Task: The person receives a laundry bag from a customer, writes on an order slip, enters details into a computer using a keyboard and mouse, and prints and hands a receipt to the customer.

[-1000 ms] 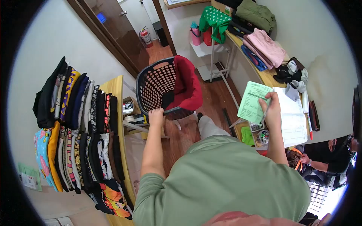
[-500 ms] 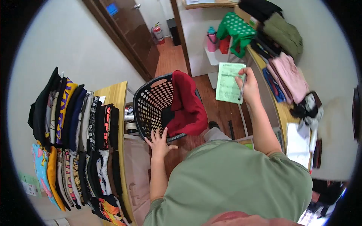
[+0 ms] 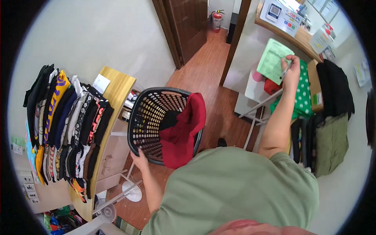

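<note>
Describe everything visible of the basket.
The basket is black or very dark and looks like moulded plastic: a rounded, four-sided opening, a smooth rim, walls pierced with rows of holes. It's upright or slightly tilted, mouth toward the camera, beside the wooden table. Red cloth lies inside and drapes over the right rim; something black sits beneath. The left hand touches the near-left corner. Whether its base meets the floor is hidden.

You're seeing matt black plastic forming the perforated basket point(image 3: 147, 137), and soft, wrinkled red cloth point(image 3: 180, 137) draping over its rim. Thin green paper point(image 3: 274, 61) is looking matt; the table point(image 3: 113, 84) is showing smooth pale wood grain, and the reddish wood-look floor point(image 3: 203, 70) is faintly shining.
</note>
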`<state>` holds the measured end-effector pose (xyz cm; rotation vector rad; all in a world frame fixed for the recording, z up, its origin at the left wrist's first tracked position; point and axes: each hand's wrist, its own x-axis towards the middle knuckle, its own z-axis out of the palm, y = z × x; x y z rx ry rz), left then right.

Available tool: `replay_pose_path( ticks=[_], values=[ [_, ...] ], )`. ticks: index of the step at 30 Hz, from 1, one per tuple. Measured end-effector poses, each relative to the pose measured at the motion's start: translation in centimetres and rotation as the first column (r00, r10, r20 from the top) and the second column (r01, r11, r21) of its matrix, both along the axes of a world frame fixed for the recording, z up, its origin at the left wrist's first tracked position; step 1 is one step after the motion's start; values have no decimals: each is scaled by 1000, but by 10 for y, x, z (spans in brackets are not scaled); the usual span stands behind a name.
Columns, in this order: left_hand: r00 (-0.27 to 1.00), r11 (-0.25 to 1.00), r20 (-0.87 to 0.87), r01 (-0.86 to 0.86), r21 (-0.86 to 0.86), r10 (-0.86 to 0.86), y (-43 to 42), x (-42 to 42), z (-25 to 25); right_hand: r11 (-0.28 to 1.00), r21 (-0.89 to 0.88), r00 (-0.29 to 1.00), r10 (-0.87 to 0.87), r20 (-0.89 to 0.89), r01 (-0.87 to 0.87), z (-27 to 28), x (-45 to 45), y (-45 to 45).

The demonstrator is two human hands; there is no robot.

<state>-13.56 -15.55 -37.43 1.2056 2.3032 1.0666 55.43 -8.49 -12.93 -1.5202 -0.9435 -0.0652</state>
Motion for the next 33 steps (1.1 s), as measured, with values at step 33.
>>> replay_pose_path(
  ticks=[33],
  values=[
    [621,865,-603,-369,339,501,205,251,127,297,315,98,848,-521,-901,-49,-39,646]
  ],
)
